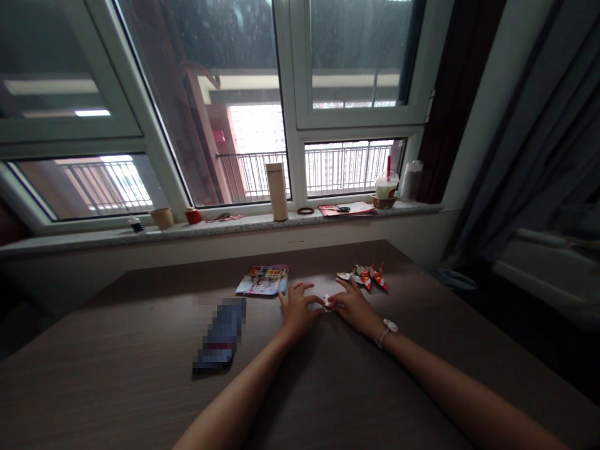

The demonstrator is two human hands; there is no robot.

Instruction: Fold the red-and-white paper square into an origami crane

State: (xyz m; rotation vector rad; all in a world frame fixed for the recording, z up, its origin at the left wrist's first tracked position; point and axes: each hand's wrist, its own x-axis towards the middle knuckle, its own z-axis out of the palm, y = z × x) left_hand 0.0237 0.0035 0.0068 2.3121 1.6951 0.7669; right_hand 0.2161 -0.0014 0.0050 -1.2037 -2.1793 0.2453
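Observation:
My left hand [297,308] and my right hand [352,305] meet over the wooden table [140,387], both pinching a small folded piece of red-and-white paper [327,301] that lies between their fingertips. The left hand's outer fingers are spread flat on the tabletop. On my right wrist is a light bracelet [387,329]. Just beyond the right hand lie a few finished folded paper figures [367,275], red and white, with pointed wings.
A colourful booklet [263,279] lies beyond the left hand. A dark blurred flat object [222,334] rests to the left. The windowsill holds a tall beige flask [277,191], small cups [162,218], a drink with a straw [386,185], and papers [347,209].

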